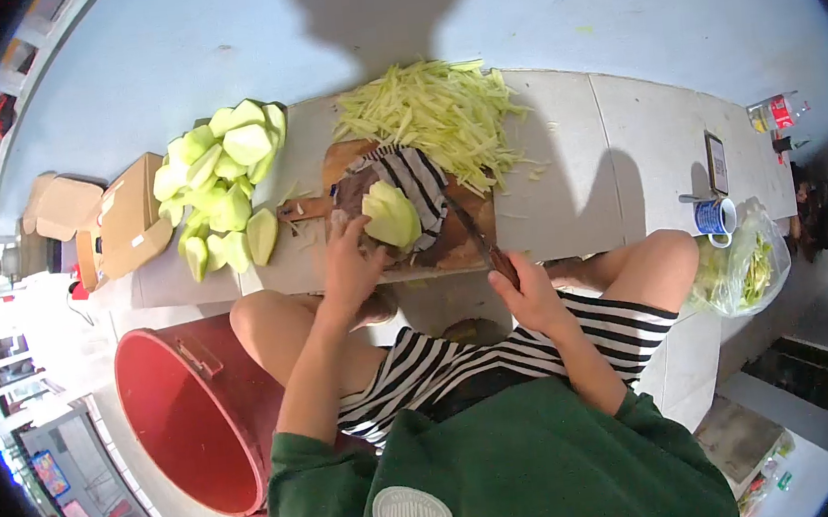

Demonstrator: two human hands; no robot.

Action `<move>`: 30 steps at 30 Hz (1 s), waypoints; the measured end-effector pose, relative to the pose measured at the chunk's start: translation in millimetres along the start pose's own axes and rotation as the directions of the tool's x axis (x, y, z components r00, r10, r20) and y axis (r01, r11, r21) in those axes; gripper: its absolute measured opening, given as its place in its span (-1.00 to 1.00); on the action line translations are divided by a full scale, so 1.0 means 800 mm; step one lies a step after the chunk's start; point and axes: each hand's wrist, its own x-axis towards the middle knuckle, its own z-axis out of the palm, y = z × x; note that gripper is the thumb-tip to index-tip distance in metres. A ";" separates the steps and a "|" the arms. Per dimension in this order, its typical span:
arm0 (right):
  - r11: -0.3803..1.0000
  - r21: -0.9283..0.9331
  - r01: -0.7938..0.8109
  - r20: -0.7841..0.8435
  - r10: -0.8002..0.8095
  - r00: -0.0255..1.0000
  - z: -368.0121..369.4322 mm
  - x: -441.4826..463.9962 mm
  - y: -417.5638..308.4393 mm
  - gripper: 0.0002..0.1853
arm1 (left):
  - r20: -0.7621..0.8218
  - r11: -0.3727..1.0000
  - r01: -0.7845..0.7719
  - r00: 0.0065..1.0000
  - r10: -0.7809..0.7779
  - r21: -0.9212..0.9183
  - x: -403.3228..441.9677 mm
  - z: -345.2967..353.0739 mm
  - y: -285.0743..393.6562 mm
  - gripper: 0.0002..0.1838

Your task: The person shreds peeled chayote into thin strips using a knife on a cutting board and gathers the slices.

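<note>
A sliced piece of peeled pale-green fruit lies on a bunched dark and striped cloth, on top of a wooden cutting board. My left hand is at the left edge of the piece, its fingers apart and touching the fruit or the cloth. In my right hand is the handle of a knife, its dark blade slanting up and left beside the cloth. Behind the board spreads a heap of pale-green shreds. A pile of peeled green pieces sits to the left.
An open cardboard box stands at the far left. Below it is a large red bucket. On the right are a phone-like device, a blue and white mug, a plastic bag of green scraps and a clear bottle.
</note>
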 end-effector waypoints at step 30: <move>0.919 -0.348 0.188 0.116 -0.157 0.981 0.038 0.085 -0.068 -0.66 | -0.055 0.980 -0.187 0.980 0.190 0.062 0.017 0.026 0.031 -0.51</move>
